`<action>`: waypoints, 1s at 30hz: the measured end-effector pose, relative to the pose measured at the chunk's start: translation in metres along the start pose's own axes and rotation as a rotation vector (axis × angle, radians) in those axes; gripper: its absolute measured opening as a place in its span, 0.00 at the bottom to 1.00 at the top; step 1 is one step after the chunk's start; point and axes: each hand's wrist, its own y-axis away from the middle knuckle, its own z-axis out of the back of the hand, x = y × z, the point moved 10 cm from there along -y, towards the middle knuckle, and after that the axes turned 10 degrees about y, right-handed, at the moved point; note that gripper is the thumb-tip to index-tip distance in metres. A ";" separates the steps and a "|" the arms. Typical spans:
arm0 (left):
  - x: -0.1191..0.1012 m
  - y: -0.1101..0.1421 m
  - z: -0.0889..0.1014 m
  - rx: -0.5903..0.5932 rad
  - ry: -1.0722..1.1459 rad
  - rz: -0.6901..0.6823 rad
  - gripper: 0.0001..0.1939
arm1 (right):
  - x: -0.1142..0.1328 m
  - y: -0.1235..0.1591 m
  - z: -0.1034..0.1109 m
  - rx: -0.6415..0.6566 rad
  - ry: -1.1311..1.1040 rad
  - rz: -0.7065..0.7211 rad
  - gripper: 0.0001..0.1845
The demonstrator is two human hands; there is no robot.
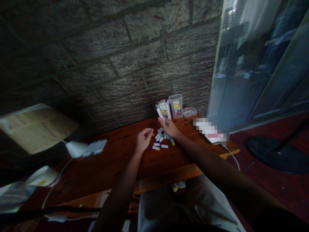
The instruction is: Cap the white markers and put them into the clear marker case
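Observation:
My right hand [170,128] grips a white marker [160,114] that points up toward the back left, in front of a clear box of markers [163,109] with a yellow label. To its left, my left hand [144,140] is raised above the table with its fingers curled inward. A small spot of red shows at those fingers, but what they hold is too small to make out. Between and below both hands lies a loose pile of several short white marker caps [164,146] with coloured ends. Part of the pile is hidden behind my right hand.
Beside the box of markers stands a second clear box [177,111], with a clear lid [190,111] to its right. A row of white pens [96,147] lies at the left of the wooden table [116,164]. A cabled, blurred-out white object [209,130] sits at the right edge.

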 end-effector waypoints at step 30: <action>0.000 0.001 -0.002 0.032 -0.055 -0.005 0.14 | -0.006 0.000 0.001 -0.014 0.062 -0.020 0.20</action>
